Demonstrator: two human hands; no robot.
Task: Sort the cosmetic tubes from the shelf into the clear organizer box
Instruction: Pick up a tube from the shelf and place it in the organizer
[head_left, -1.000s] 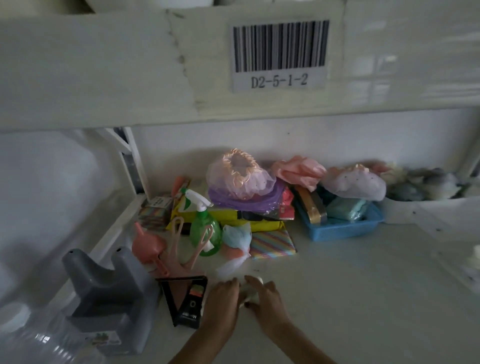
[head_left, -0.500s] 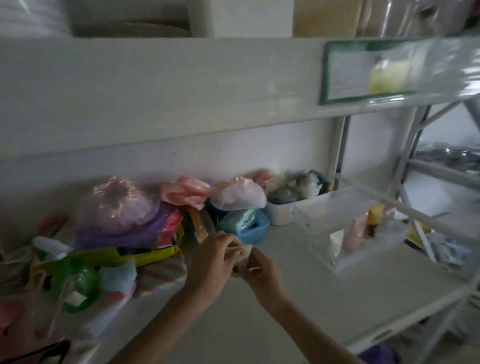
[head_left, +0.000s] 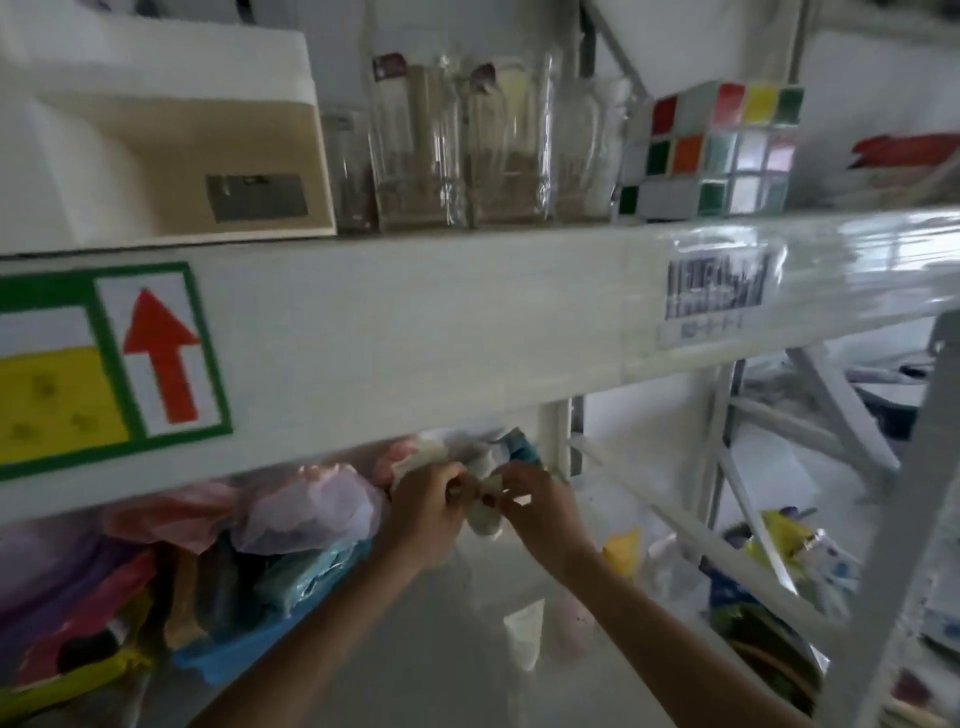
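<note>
Grip: both hands are closed on one small pale cosmetic tube (head_left: 485, 512), the left hand (head_left: 428, 506) pinching it from 9 o'clock and the right hand (head_left: 540, 512) from 3 o'clock, fingertips nearly meeting over its top.

Why held so: my reading is that two hands steady the short tube for turning it upright or checking its cap before it goes down; the blur hides which.

Tube position: lifted clear of the shelf board, just under the front beam (head_left: 415, 332) of the upper shelf, which lies at 12 o'clock.

Organizer box: the clear organizer box (head_left: 582, 566) sits at about 5 o'clock of the hands, its walls hard to trace. A white tube (head_left: 524, 636), a pink tube (head_left: 574, 629) and a yellow tube (head_left: 623, 553) appear to stand inside.

Left side: at 8 o'clock a blue tray (head_left: 234, 660) and a heap of bagged soft goods (head_left: 306, 512) lie just beside the left wrist.

Edges: the beam overhead limits lifting; a white slanted rail (head_left: 691, 532) crosses from 2 to 4 o'clock beyond the box.

Open room: the bare shelf surface at 6 o'clock, between the forearms, looks like the freest path for lowering the tube toward the box.

Risk: a wide swing right could knock the standing tubes.
</note>
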